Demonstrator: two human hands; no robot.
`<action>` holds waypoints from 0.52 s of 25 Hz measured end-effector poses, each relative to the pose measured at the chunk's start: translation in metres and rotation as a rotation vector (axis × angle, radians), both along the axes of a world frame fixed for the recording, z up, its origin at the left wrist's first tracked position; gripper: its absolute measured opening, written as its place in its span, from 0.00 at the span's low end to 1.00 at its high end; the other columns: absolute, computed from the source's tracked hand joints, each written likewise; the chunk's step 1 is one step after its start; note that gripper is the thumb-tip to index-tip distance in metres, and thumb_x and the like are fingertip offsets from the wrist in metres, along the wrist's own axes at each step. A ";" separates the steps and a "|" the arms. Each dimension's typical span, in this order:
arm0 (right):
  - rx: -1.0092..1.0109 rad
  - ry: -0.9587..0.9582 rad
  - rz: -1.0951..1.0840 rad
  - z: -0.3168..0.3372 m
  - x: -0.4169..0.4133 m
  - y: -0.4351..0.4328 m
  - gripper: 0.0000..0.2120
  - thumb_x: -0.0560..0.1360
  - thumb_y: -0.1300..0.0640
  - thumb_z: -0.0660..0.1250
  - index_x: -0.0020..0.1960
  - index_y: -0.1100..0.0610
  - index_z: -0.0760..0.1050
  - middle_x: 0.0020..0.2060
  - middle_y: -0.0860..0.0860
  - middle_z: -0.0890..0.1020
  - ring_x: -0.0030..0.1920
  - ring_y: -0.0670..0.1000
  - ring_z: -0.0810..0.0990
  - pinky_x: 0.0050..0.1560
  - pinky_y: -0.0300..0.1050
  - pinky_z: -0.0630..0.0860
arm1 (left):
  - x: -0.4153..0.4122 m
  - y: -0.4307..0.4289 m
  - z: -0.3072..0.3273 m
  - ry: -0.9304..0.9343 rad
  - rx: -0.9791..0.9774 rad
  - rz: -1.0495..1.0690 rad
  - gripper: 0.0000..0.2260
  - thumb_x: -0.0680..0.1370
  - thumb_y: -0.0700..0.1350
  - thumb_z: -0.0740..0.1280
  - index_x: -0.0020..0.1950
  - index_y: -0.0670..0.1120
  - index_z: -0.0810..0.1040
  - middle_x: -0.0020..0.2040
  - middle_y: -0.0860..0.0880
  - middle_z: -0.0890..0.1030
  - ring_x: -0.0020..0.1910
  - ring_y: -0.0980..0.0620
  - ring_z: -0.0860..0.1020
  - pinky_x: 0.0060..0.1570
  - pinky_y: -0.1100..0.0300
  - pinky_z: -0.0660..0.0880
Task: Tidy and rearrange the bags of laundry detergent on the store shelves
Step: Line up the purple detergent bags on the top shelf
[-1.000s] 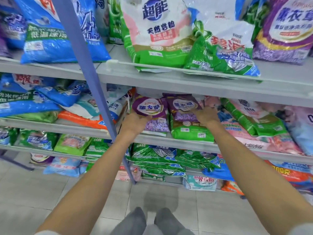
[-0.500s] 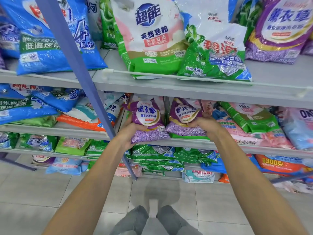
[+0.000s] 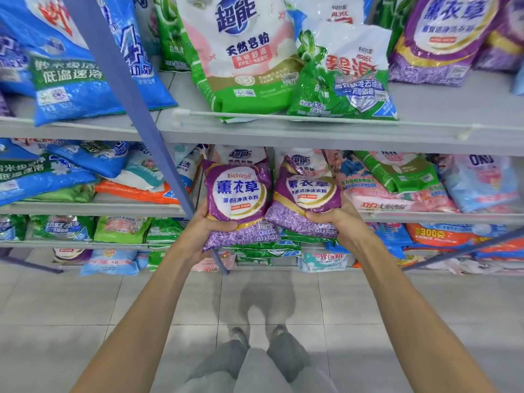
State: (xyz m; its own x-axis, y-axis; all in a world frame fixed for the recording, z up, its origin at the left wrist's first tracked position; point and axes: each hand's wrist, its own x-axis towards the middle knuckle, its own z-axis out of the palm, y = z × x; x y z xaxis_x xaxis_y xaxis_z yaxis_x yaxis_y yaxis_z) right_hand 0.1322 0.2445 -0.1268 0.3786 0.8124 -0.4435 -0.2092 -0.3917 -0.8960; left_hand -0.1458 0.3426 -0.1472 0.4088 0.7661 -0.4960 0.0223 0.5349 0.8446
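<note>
Two small purple bags of laundry detergent, centre of the frame, held side by side in front of the middle shelf (image 3: 425, 216), their inner edges touching. Left purple bag (image 3: 238, 198): glossy plastic, upright, white round panel with blue characters and a gold arc, paler lilac speckled band along the bottom. Right purple bag (image 3: 307, 194): same design, tilted with its top leaning toward the left bag, top edge crumpled. Left hand (image 3: 205, 232): grips the lower left of the left purple bag, thumb laid across the front, fingers wrapped behind. Right hand (image 3: 338, 222): grips the lower right of the right purple bag, thumb on the front, fingers underneath. Both forearms bare, reaching up from the lower corners of the frame. Above, on the upper shelf (image 3: 312, 133): a white-and-green bag (image 3: 249, 55), a green bag (image 3: 346, 80) leaning on it, a large purple bag (image 3: 448, 38) at upper right, a blue bag (image 3: 79, 69) at upper left behind a slanted blue post (image 3: 133, 109). Hidden or unclear: the fingers behind both held bags; most of the white bags standing behind them; the small print on the weight labels near the bottom edges; the tops of the upper-shelf bags, cut off by the frame.
</note>
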 end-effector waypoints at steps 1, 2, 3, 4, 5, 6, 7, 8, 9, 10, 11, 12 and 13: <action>0.012 0.015 -0.011 0.004 -0.002 -0.009 0.32 0.61 0.74 0.78 0.62 0.56 0.77 0.50 0.50 0.87 0.52 0.46 0.84 0.54 0.40 0.77 | -0.004 -0.003 0.003 -0.019 -0.002 -0.023 0.45 0.60 0.27 0.77 0.73 0.54 0.71 0.61 0.47 0.85 0.64 0.45 0.80 0.65 0.45 0.75; 0.021 0.031 -0.013 0.007 -0.002 -0.018 0.34 0.59 0.73 0.79 0.62 0.57 0.78 0.49 0.50 0.87 0.52 0.48 0.84 0.55 0.42 0.78 | -0.006 -0.006 0.005 -0.034 0.004 -0.048 0.45 0.59 0.28 0.77 0.73 0.53 0.72 0.61 0.46 0.84 0.64 0.44 0.80 0.67 0.42 0.74; 0.027 0.052 -0.018 0.011 -0.001 -0.027 0.35 0.56 0.71 0.80 0.62 0.59 0.79 0.49 0.51 0.88 0.52 0.49 0.85 0.56 0.44 0.79 | -0.007 -0.010 0.010 -0.048 0.024 -0.079 0.45 0.59 0.29 0.78 0.73 0.53 0.72 0.62 0.45 0.84 0.64 0.43 0.80 0.68 0.40 0.73; 0.035 0.085 -0.028 0.013 0.001 -0.036 0.35 0.55 0.70 0.79 0.61 0.59 0.80 0.49 0.51 0.88 0.53 0.51 0.85 0.56 0.46 0.80 | -0.006 -0.014 0.018 -0.059 0.034 -0.100 0.44 0.59 0.30 0.78 0.73 0.52 0.72 0.62 0.45 0.84 0.64 0.42 0.80 0.67 0.40 0.73; 0.050 0.134 -0.046 0.014 0.004 -0.045 0.33 0.54 0.69 0.78 0.59 0.58 0.81 0.49 0.52 0.88 0.54 0.53 0.85 0.55 0.47 0.80 | -0.004 -0.017 0.023 -0.073 0.041 -0.112 0.45 0.57 0.31 0.80 0.72 0.52 0.73 0.61 0.45 0.84 0.64 0.42 0.80 0.66 0.41 0.75; 0.059 0.192 -0.067 0.015 0.008 -0.056 0.33 0.53 0.69 0.79 0.58 0.57 0.81 0.49 0.54 0.88 0.55 0.55 0.85 0.55 0.49 0.82 | 0.000 -0.021 0.030 -0.085 0.041 -0.128 0.47 0.54 0.33 0.82 0.71 0.52 0.73 0.61 0.45 0.84 0.63 0.42 0.81 0.64 0.42 0.76; 0.057 0.246 -0.087 0.017 0.011 -0.067 0.34 0.51 0.69 0.81 0.56 0.57 0.82 0.49 0.55 0.88 0.54 0.57 0.86 0.53 0.49 0.83 | 0.006 -0.027 0.037 -0.101 0.048 -0.147 0.50 0.49 0.37 0.85 0.70 0.52 0.74 0.61 0.45 0.84 0.62 0.42 0.81 0.63 0.43 0.76; 0.062 0.286 -0.103 0.019 0.018 -0.081 0.35 0.47 0.68 0.83 0.55 0.57 0.83 0.49 0.55 0.88 0.53 0.57 0.86 0.51 0.49 0.83 | 0.015 -0.033 0.045 -0.114 0.062 -0.167 0.52 0.46 0.40 0.87 0.69 0.51 0.75 0.61 0.44 0.84 0.62 0.42 0.81 0.63 0.44 0.75; 0.075 0.320 -0.110 0.022 0.024 -0.094 0.37 0.44 0.66 0.85 0.54 0.57 0.84 0.48 0.55 0.88 0.51 0.56 0.86 0.51 0.50 0.83 | 0.025 -0.040 0.051 -0.131 0.084 -0.189 0.52 0.45 0.42 0.87 0.69 0.50 0.75 0.62 0.43 0.84 0.62 0.41 0.81 0.64 0.45 0.75; 0.099 0.362 -0.109 0.024 0.032 -0.108 0.40 0.42 0.64 0.86 0.54 0.58 0.84 0.48 0.55 0.87 0.50 0.56 0.86 0.52 0.51 0.83 | 0.037 -0.046 0.056 -0.146 0.113 -0.211 0.52 0.45 0.43 0.87 0.69 0.48 0.75 0.62 0.43 0.84 0.63 0.41 0.81 0.65 0.45 0.74; 0.117 0.412 -0.112 0.031 0.041 -0.122 0.41 0.41 0.61 0.87 0.54 0.58 0.85 0.48 0.55 0.87 0.49 0.55 0.86 0.54 0.52 0.82 | 0.051 -0.054 0.061 -0.145 0.144 -0.238 0.52 0.45 0.44 0.87 0.70 0.47 0.75 0.62 0.43 0.84 0.63 0.41 0.81 0.66 0.45 0.73; 0.138 0.466 -0.128 0.038 0.051 -0.135 0.41 0.41 0.59 0.88 0.54 0.58 0.85 0.49 0.55 0.87 0.48 0.55 0.86 0.54 0.53 0.82 | 0.065 -0.064 0.068 -0.128 0.170 -0.266 0.53 0.45 0.46 0.87 0.69 0.47 0.75 0.62 0.43 0.84 0.63 0.42 0.81 0.65 0.46 0.74; 0.166 0.507 -0.150 0.048 0.065 -0.150 0.39 0.43 0.58 0.88 0.54 0.58 0.86 0.50 0.56 0.87 0.49 0.56 0.87 0.53 0.54 0.83 | 0.084 -0.075 0.076 -0.117 0.199 -0.299 0.53 0.44 0.47 0.87 0.69 0.48 0.76 0.61 0.44 0.85 0.61 0.43 0.82 0.61 0.48 0.77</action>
State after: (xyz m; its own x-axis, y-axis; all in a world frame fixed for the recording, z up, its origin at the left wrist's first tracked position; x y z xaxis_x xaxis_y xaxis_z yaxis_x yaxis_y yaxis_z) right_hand 0.1976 0.0942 -0.0783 0.2682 0.8403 -0.4712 -0.6732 -0.1863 -0.7156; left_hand -0.0621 0.2675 -0.0710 0.6743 0.6809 -0.2860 0.0499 0.3444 0.9375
